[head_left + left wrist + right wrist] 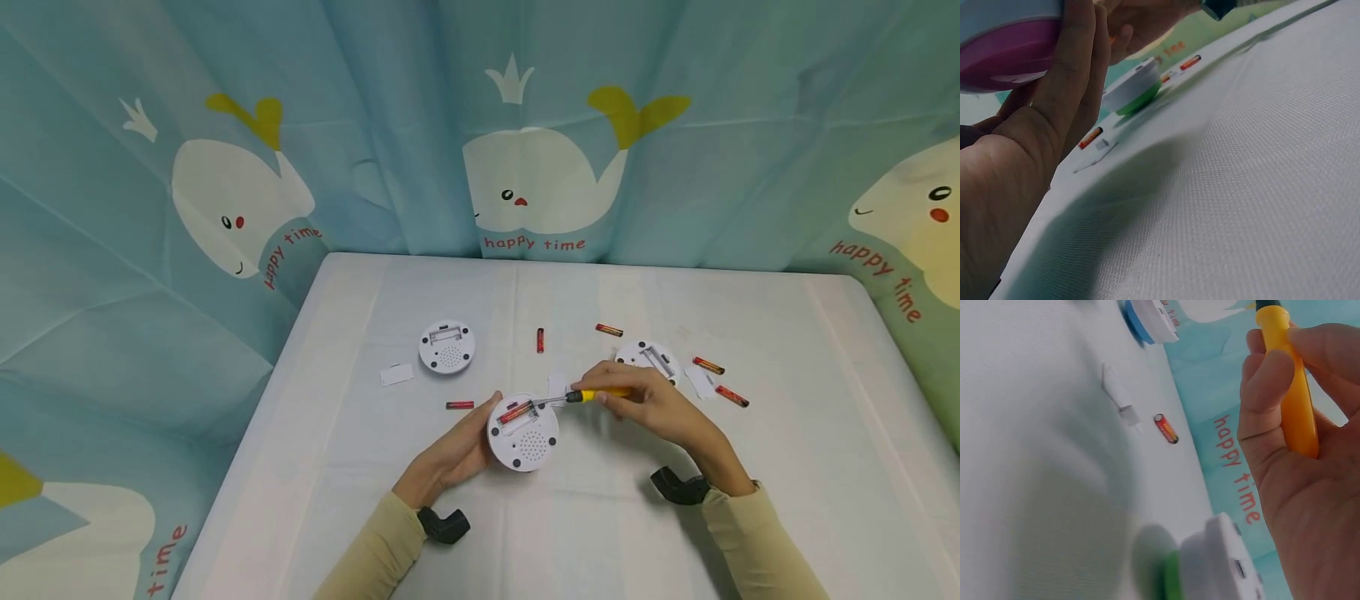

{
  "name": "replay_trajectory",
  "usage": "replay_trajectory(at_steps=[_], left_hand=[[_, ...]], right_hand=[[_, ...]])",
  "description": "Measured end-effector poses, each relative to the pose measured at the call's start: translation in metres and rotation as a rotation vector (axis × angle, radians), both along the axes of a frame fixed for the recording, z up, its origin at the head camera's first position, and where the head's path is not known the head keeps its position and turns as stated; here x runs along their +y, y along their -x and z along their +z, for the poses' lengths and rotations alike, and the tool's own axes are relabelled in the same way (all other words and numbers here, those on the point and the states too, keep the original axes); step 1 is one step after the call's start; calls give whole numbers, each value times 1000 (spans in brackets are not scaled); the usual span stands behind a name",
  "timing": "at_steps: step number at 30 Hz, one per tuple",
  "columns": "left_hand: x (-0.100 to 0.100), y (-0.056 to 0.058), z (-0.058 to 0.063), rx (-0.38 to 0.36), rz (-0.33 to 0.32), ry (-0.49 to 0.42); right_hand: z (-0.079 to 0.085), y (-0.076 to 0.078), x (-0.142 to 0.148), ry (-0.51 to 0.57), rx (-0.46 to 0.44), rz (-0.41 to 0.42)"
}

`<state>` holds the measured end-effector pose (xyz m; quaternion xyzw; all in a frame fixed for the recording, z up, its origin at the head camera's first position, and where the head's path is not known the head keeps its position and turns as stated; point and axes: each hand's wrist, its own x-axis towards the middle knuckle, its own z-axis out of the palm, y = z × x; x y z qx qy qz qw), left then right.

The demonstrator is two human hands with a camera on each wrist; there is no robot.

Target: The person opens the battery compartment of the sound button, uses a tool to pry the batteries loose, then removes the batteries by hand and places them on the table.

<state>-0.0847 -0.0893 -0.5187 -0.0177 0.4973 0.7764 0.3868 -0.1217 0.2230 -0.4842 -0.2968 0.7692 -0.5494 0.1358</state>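
My left hand (453, 457) grips a round white device (517, 460) by its left side, its bottom facing up. In the left wrist view its other side is purple (1013, 53). The device's battery compartment is uncovered, and a red battery (515, 413) lies in it at a slant. My right hand (663, 408) grips a screwdriver by its yellow handle (1297, 403), thumb and fingers around it. The metal shaft (553, 400) points left, with its tip right at the battery's upper right end.
A second white device (448, 362), compartment bare, stands back left beside a small white cover (397, 374). Behind my right hand is a third device (636, 352). Loose batteries (540, 340) and white covers (699, 382) lie around. A curtain (420, 167) hangs behind the table.
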Motion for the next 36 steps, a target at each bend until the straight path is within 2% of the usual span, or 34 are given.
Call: replay_trajectory(at_steps=[16, 21, 30, 36], left_hand=[[-2, 1, -3, -11, 17, -3], [-3, 2, -3, -3, 6, -12], [-2, 3, -4, 0, -3, -22], [0, 0, -3, -11, 1, -23]], right_hand=[[-21, 4, -7, 122, -121, 26], [-22, 2, -9, 153, -116, 39], [-21, -1, -10, 89, -105, 2], [-20, -9, -9, 35, -98, -33]])
